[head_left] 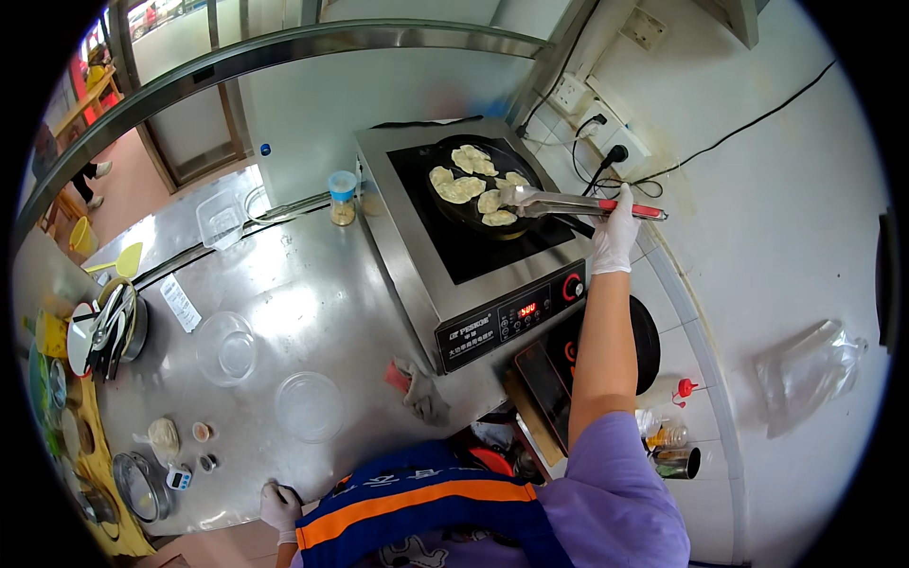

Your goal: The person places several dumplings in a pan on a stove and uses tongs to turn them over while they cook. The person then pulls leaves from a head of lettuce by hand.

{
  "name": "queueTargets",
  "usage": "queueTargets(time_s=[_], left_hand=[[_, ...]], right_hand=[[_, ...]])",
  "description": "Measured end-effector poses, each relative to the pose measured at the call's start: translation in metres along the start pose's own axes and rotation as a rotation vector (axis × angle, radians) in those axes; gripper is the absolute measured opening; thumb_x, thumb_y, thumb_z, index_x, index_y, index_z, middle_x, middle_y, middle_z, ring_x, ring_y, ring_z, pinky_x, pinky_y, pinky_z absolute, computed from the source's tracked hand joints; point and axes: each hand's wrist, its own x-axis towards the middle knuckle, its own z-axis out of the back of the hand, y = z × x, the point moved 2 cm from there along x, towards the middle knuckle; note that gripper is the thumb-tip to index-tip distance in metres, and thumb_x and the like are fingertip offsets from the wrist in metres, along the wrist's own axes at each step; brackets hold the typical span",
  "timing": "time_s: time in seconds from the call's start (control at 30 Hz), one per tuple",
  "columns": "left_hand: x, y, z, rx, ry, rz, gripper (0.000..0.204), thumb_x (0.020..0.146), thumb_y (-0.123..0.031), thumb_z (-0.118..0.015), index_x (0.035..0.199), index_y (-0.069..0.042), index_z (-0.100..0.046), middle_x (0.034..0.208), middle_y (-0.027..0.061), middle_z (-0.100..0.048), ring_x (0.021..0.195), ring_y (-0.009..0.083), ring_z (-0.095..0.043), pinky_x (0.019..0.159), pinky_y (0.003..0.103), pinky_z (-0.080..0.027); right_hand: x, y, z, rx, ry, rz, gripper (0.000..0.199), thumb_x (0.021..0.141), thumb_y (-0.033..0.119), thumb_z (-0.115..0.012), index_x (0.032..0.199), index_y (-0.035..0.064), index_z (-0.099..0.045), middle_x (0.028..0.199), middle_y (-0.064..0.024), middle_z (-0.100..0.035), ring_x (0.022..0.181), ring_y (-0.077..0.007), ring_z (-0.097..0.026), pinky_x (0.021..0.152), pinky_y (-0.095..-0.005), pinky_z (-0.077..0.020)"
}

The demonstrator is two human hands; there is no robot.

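In a black frying pan (443, 210) on the steel induction cooker (417, 275), several pale, flat dumplings (460, 189) lie apart and in clumps. My right hand (617, 232), in a clear glove, is closed round metal tongs (568, 204) with red grips. The tongs' tips reach into the pan at a dumpling on its right side; the exact contact is hidden. Low at the table's front edge, my gloved left hand (280, 506) has its fingers curled by a dark object that I cannot make out.
On the steel table (275, 284) are a blue-lidded jar (342, 197), a grey cloth (421, 393), clear plastic lids (311, 407), and a bowl of utensils (133, 327). Cords (739, 133) and sockets (568, 95) are on the right wall. A second black pan (646, 346) stands below the cooker.
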Motion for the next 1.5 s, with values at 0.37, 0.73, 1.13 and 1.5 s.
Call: queueTargets(time_s=[0.37,0.73,1.13,1.5], left_hand=[[0.000,-0.001,0.002,-0.005,-0.016,-0.002,0.008,0.083,-0.014,-0.055,0.084,-0.006,-0.054,0.088,0.0134,-0.064,0.075,0.0338,-0.061,0.063,0.043,-0.050],[0.002,-0.001,0.003,0.008,0.004,0.022,0.010,0.083,-0.017,-0.055,0.084,-0.007,-0.054,0.089,0.0134,-0.064,0.077,0.0339,-0.061,0.064,0.043,-0.049],[0.001,-0.004,0.001,0.025,0.000,0.051,0.012,0.083,-0.018,-0.055,0.088,-0.006,-0.056,0.089,0.0147,-0.063,0.077,0.0345,-0.062,0.065,0.044,-0.049],[0.001,-0.004,0.004,0.060,0.036,0.066,0.011,0.084,-0.017,-0.054,0.087,-0.006,-0.056,0.089,0.0137,-0.063,0.077,0.0343,-0.061,0.065,0.044,-0.049]], right_hand=[[-0.014,-0.017,0.004,0.201,0.237,-0.044,0.020,0.090,0.016,-0.065,0.092,0.0070,-0.048,0.083,-0.0080,-0.059,0.085,-0.0282,-0.063,0.080,-0.0427,-0.0522],[-0.110,0.022,-0.025,-0.036,0.942,0.438,0.037,0.077,-0.011,-0.065,0.100,0.0091,-0.044,0.101,-0.0107,-0.059,0.105,-0.0284,-0.060,0.097,-0.0439,-0.0452],[-0.048,0.029,-0.042,-0.055,0.721,0.399,0.031,0.080,-0.007,-0.067,0.096,0.0090,-0.045,0.093,-0.0052,-0.057,0.097,-0.0212,-0.059,0.094,-0.0389,-0.0458],[0.001,-0.013,-0.040,-0.160,0.435,0.410,0.018,0.085,0.007,-0.068,0.091,0.0065,-0.050,0.089,-0.0088,-0.063,0.089,-0.0208,-0.065,0.080,-0.0340,-0.0501]])
